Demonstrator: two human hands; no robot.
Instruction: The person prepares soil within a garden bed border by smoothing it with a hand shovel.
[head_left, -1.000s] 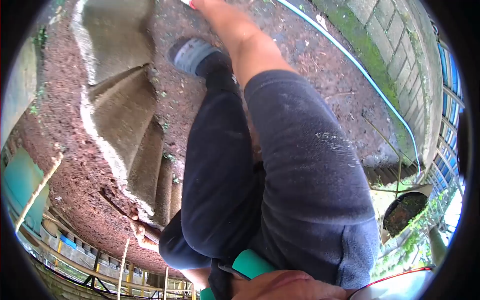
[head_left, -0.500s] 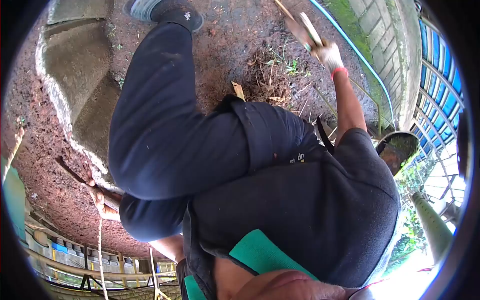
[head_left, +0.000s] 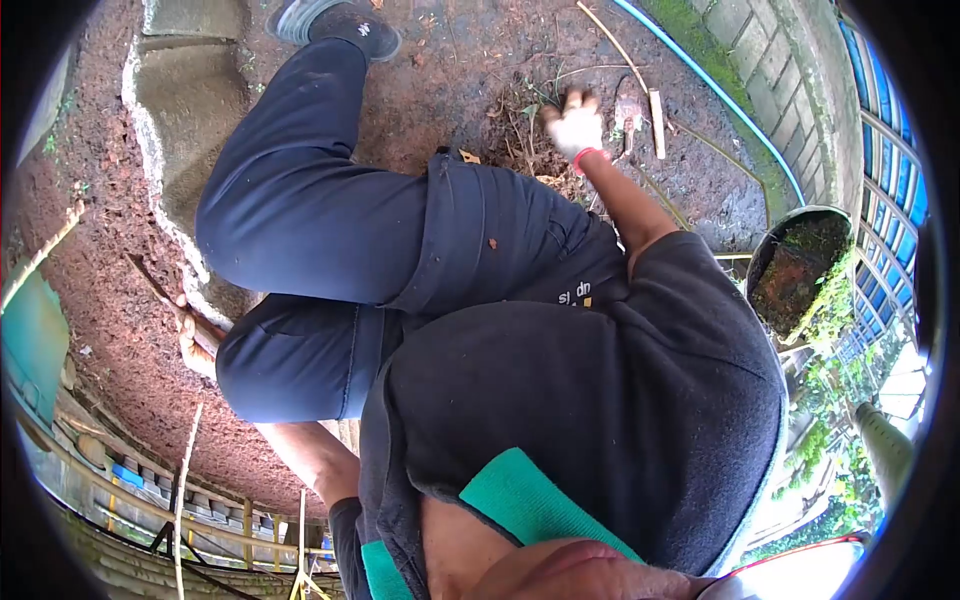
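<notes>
Let go since earlier, the flat-bladed tool (head_left: 628, 112) and pale stick (head_left: 657, 125) lie at one o'clock, beside the gloved right hand (head_left: 576, 124), spread wide at the weeds (head_left: 524, 135). At nine o'clock, the left hand (head_left: 194, 348) grips a dark rod (head_left: 155, 284).

daylight flares white at lower right and edges bend strongly.

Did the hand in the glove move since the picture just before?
Yes: the gloved right hand has moved away from the light-blue hose, towards the clump of weeds.
</notes>
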